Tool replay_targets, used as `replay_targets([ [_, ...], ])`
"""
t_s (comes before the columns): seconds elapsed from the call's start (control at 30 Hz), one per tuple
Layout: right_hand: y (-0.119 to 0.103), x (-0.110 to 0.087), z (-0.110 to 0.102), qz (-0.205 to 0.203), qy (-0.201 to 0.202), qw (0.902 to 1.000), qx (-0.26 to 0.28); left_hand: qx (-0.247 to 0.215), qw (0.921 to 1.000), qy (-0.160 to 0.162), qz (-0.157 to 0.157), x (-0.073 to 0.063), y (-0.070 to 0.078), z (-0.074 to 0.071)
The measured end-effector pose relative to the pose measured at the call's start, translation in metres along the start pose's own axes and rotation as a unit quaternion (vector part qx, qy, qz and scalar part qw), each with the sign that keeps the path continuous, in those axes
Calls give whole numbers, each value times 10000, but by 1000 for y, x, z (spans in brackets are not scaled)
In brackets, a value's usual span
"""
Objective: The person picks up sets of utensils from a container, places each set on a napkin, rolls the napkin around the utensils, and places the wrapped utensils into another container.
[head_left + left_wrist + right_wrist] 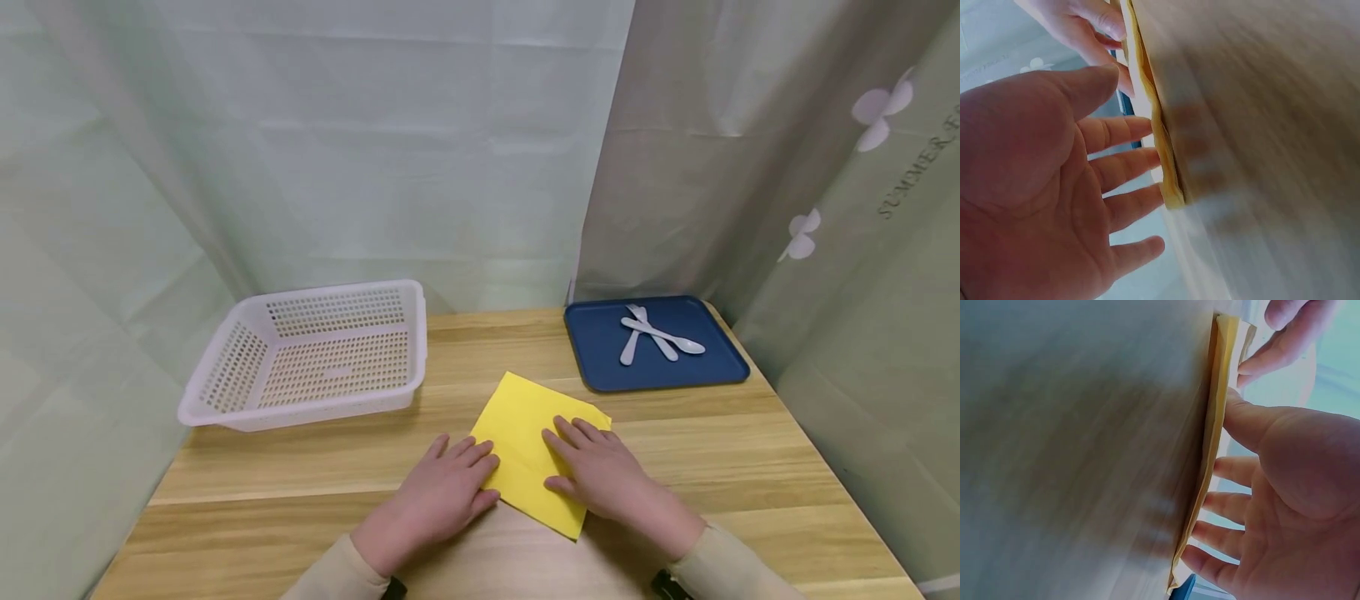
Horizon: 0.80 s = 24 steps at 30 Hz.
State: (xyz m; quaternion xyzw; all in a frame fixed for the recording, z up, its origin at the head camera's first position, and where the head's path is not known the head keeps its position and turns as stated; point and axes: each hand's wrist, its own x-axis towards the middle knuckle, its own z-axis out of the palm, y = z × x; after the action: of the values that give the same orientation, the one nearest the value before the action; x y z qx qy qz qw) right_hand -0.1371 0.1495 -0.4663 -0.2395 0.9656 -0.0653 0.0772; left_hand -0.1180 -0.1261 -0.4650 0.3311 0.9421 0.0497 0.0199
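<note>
A folded yellow napkin (525,442), roughly square and turned at a slant, lies flat on the wooden table in the head view. My left hand (450,487) has its spread fingertips on the napkin's left edge, with the palm raised off the table. On the right half of the napkin rest the fingers of my right hand (600,471), its thumb near the middle. Both wrist views show the layered edge of the napkin (1159,125) from the side. Straight fingers (1225,506) of the right hand touch its top, and neither hand grips it.
A white perforated plastic basket (315,417) stands at the back left of the table (300,533). At the back right is a blue tray (705,371) holding a white spoon (686,344) and other crossed white cutlery (628,350). Curtains (420,150) hang behind and along both sides.
</note>
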Motion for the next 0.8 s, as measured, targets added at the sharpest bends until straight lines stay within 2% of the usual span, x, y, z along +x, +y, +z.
replay_targets([
  [0.3, -2, 13, 0, 60, -86, 9999, -78, 24, 9998, 166, -128, 11, 3, -2],
  [0.57, -5, 22, 1, 151, -169, 9996, -151, -64, 9977, 637, -231, 21, -1, -1],
  [0.8, -6, 28, 7, 149, -37, 9995, -283, -200, 9977, 506, -409, 28, -7, -1],
])
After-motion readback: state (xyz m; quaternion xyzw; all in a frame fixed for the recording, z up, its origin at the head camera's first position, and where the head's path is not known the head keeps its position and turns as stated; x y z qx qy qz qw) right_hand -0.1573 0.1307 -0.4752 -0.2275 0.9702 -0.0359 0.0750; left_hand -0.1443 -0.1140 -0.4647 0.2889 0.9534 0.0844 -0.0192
